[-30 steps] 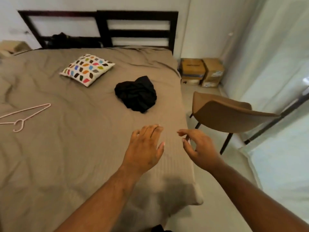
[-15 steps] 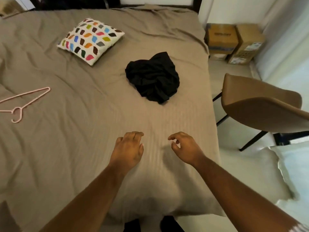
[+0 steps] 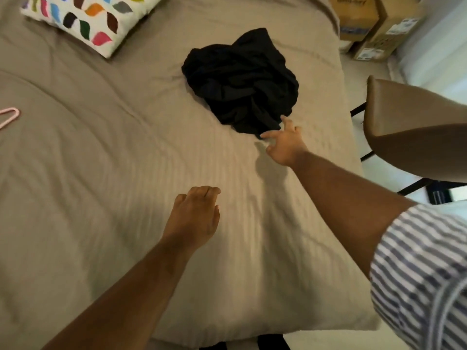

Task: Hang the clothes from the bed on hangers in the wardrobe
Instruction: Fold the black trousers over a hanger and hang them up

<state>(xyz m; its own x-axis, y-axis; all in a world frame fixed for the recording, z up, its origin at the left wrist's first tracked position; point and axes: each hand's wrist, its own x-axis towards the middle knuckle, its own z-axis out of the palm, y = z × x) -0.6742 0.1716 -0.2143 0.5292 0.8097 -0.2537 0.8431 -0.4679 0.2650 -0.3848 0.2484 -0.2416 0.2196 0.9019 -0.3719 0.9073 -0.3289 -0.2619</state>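
A crumpled black garment [image 3: 240, 82] lies on the taupe bed [image 3: 101, 173], right of centre. My right hand [image 3: 284, 145] stretches out to the garment's near edge, fingers spread, fingertips at the cloth, holding nothing. My left hand [image 3: 194, 218] hovers over the bedcover nearer to me, fingers loosely curled and empty. The corner of a pink hanger [image 3: 8, 117] shows at the left edge of the bed.
A white cushion with coloured patches [image 3: 88, 18] lies at the bed's far left. A brown chair [image 3: 414, 127] stands close to the bed's right side. Cardboard boxes [image 3: 374, 24] sit on the floor behind it.
I have leaned in over the bed. My right hand reached forward from beside the left hand to the black garment's near edge. The left hand stayed low over the cover.
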